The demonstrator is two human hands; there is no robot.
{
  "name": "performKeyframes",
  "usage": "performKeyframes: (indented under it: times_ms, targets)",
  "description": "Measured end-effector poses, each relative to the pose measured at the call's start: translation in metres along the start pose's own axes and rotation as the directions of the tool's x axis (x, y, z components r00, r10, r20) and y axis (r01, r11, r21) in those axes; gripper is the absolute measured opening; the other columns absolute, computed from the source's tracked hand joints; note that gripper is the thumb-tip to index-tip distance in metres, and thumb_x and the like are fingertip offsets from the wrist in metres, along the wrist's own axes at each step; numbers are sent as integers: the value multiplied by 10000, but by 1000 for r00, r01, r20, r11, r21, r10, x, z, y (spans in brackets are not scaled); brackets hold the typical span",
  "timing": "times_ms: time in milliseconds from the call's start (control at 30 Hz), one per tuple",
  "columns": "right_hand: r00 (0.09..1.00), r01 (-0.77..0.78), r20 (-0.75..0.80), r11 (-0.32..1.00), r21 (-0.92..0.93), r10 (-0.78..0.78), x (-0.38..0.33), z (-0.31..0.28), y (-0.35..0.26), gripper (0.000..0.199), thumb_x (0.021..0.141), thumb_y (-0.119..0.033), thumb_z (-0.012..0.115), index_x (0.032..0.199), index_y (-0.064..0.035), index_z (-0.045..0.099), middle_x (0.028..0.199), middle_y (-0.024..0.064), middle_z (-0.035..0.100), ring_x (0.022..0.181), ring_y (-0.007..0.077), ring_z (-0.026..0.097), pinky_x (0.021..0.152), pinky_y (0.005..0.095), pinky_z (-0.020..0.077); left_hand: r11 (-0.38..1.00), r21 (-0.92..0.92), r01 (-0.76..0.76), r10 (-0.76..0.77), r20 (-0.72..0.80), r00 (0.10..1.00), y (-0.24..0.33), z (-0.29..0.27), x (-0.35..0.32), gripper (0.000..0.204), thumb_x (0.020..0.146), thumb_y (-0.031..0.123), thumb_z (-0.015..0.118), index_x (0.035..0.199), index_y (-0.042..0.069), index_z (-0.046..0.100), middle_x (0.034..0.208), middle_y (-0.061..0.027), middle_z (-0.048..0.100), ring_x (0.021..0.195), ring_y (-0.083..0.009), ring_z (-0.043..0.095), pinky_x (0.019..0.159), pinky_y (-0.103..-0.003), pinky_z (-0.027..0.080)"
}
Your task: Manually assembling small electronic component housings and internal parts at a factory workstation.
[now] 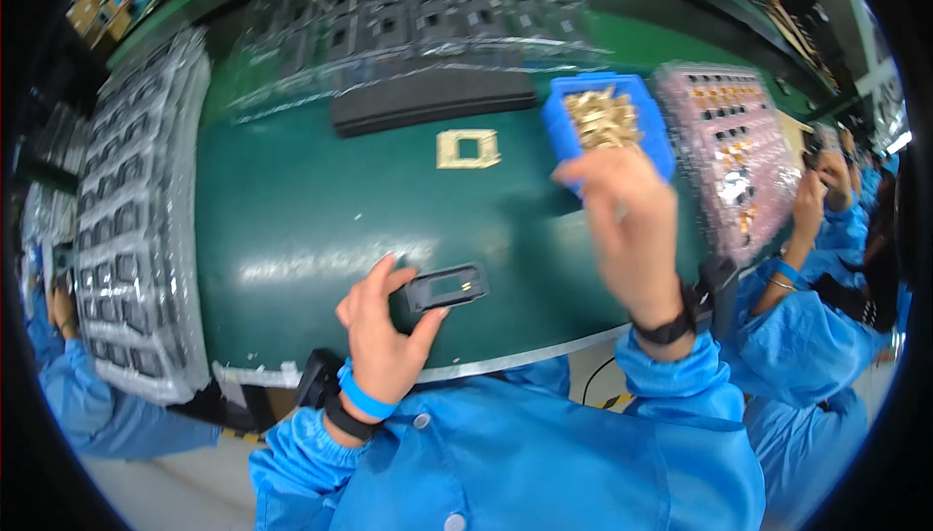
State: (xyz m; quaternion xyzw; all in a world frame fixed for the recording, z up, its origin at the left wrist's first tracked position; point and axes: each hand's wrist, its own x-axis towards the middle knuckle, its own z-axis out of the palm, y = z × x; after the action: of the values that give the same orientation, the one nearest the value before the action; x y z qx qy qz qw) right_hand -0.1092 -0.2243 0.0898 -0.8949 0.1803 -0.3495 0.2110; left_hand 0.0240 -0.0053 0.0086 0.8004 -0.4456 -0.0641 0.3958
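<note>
My left hand [382,322] is closed on a small black plastic housing [447,288], gripping its left end between thumb and fingers just above the green table. The housing has a rectangular window and two small bright contacts near its right side. Blurred by motion, my right hand [627,210] is over the near side of a blue plastic bin [659,133], with its fingers bent. Gold-coloured small parts [604,118] fill the bin. Whether these fingers hold anything cannot be made out. Beyond my hands, a flat gold-coloured square frame [468,149] lies on the table.
Clear trays of black parts [136,230] are stacked at the left; more trays [418,6] stand at the back on a black block [432,103]. A pinkish tray [734,157] with black and orange parts is at the right. Beside it, a co-worker's arm [807,210] reaches in.
</note>
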Motion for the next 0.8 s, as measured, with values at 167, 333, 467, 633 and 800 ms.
performKeyframes:
  times_ms: [167,333,467,633,800]
  targets:
    - [917,145,383,987,-64,-110,-52,58,-31,382,722,42,606,1011,-189,698,1127,79,512,1037,254,494,946,465,332,998,-56,28,-27,29,999,4,3,5,861,676,80,821,1397,59,349,1127,-90,659,1096,-276,525,999,-391,326]
    - [894,238,418,962,-133,-163,-55,73,-31,340,744,-36,626,1029,-206,698,1183,70,506,1103,249,471,1009,499,272,996,-68,50,-48,36,998,2,2,2,862,674,76,824,1396,69,354,1137,-86,655,1113,-266,527,1004,-390,323]
    - [880,220,451,969,-111,-149,-53,78,-29,336,743,-77,643,1028,-242,708,1211,68,503,1163,258,444,1050,541,218,997,-65,38,-35,37,999,1,0,2,866,669,74,829,1394,69,356,1141,-80,657,1122,-268,529,1004,-391,323]
    - [846,250,504,964,-89,-173,-40,77,-20,339,749,-77,636,1009,-275,727,1238,58,495,1258,282,396,1070,600,168,998,-56,38,-35,48,998,3,-2,5,859,671,72,829,1392,71,362,1141,-78,661,1124,-266,534,1003,-390,326]
    - [826,276,529,958,-80,-194,-39,77,-16,350,743,-83,643,1013,-287,733,1307,49,476,1328,295,348,1076,622,148,997,-52,54,-52,46,998,3,-2,5,856,662,74,836,1384,69,377,1109,-86,675,1089,-263,564,988,-382,346]
